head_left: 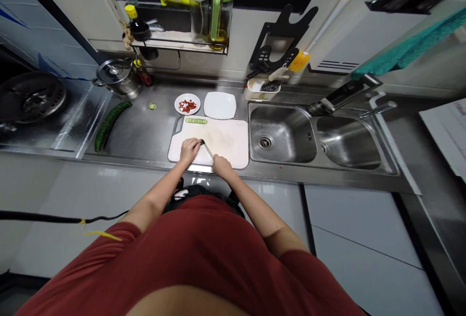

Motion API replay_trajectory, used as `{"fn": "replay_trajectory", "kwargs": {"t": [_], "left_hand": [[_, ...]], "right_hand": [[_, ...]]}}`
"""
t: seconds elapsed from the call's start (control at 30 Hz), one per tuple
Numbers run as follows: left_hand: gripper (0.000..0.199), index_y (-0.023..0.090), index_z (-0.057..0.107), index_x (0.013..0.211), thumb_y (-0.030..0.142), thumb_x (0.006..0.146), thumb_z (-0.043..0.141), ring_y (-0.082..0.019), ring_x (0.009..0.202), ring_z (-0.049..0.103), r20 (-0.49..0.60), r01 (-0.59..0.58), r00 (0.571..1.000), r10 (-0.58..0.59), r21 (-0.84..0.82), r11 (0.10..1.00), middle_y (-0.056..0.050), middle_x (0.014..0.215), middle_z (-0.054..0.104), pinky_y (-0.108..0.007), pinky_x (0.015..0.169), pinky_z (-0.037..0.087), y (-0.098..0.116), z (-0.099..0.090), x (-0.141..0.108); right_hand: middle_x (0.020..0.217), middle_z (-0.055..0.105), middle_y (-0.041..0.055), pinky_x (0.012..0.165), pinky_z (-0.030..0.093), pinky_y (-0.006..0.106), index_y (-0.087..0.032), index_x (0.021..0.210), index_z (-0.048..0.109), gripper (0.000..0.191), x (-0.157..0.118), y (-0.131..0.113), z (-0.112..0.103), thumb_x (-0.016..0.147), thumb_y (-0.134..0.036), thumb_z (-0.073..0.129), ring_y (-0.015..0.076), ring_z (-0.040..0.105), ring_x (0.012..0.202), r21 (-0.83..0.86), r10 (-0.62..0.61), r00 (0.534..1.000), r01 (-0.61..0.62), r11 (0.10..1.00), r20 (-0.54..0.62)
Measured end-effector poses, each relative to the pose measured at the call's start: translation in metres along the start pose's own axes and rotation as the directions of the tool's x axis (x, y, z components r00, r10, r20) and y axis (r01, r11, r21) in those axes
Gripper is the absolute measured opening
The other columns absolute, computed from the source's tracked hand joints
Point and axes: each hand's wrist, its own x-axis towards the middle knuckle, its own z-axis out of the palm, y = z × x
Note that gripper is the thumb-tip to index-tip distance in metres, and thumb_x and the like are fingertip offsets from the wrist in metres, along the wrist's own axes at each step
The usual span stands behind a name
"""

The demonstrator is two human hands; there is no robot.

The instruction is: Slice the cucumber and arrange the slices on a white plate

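Observation:
My left hand (190, 150) is closed at the left part of the white cutting board (227, 136), its fingertips on a small dark piece (203, 141) too small to make out. My right hand (222, 166) grips a knife (208, 150) near the board's front edge. The knife's blade slants up and left, its tip at the dark piece. A row of cucumber slices (196, 121) lies along the board's back edge. Behind the board stand a white plate with chopped red pieces (187, 105) and a bare white square plate (220, 105).
A whole cucumber (111, 124) and a few slices (152, 106) lie on the steel counter at left, near a lidded pot (118, 78). A double sink (282, 134) adjoins the board at right. A bottle shelf (182, 44) hangs behind.

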Motion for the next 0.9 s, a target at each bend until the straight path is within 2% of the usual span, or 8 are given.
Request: {"fn": "replay_trajectory", "kwargs": {"t": [0.27, 0.47, 0.6, 0.7, 0.9], "left_hand": [[0.021, 0.023, 0.067, 0.099, 0.031, 0.091, 0.049, -0.021, 0.098, 0.060, 0.014, 0.059, 0.998, -0.059, 0.016, 0.998, -0.007, 0.101, 0.068, -0.037, 0.089, 0.042, 0.006, -0.003, 0.001], [0.024, 0.022, 0.065, 0.105, 0.031, 0.091, 0.048, -0.021, 0.098, 0.059, 0.018, 0.066, 0.998, -0.066, 0.010, 0.998, -0.007, 0.102, 0.067, -0.036, 0.089, 0.041, 0.006, -0.006, 0.002], [0.025, 0.021, 0.063, 0.108, 0.032, 0.091, 0.048, -0.021, 0.097, 0.058, 0.006, 0.064, 0.998, -0.064, 0.013, 0.998, -0.007, 0.102, 0.067, -0.036, 0.088, 0.041, 0.006, -0.005, 0.002], [0.024, 0.022, 0.064, 0.107, 0.032, 0.090, 0.050, -0.022, 0.097, 0.057, 0.002, 0.072, 0.997, -0.072, 0.020, 0.997, -0.008, 0.102, 0.067, -0.036, 0.088, 0.041, 0.006, -0.004, 0.002], [0.025, 0.021, 0.065, 0.104, 0.035, 0.091, 0.049, -0.022, 0.098, 0.058, -0.058, 0.127, 0.990, -0.128, -0.014, 0.992, -0.008, 0.101, 0.066, -0.037, 0.089, 0.042, 0.006, -0.007, 0.004]], "right_hand": [[0.105, 0.065, 0.0170, 0.076, 0.047, 0.031, -0.011, 0.112, 0.052, 0.026, -0.008, 0.003, 0.000, 0.088, -0.010, 0.043, 0.0238, 0.064, 0.095, -0.009, 0.021, 1.000, -0.021, 1.000, 0.016], [0.103, 0.065, 0.0145, 0.076, 0.045, 0.029, -0.013, 0.112, 0.054, 0.024, -0.016, 0.016, -0.007, 0.092, -0.016, 0.040, 0.0225, 0.062, 0.094, -0.007, 0.003, 1.000, -0.003, 1.000, -0.003], [0.100, 0.064, 0.0127, 0.075, 0.043, 0.030, -0.015, 0.116, 0.053, 0.028, -0.022, 0.025, -0.013, 0.093, -0.017, 0.037, 0.0228, 0.062, 0.092, -0.062, 0.027, 0.997, -0.031, 0.998, -0.069], [0.105, 0.059, 0.0126, 0.075, 0.042, 0.031, -0.019, 0.119, 0.053, 0.032, -0.025, 0.028, -0.015, 0.096, -0.020, 0.032, 0.0223, 0.061, 0.090, -0.110, 0.076, 0.988, -0.090, 0.990, -0.132], [0.116, 0.048, 0.0129, 0.081, 0.034, 0.033, -0.029, 0.135, 0.046, 0.041, -0.030, 0.033, -0.024, 0.097, -0.025, 0.031, 0.0224, 0.055, 0.094, -0.162, 0.110, 0.940, -0.169, 0.972, -0.323]]}}
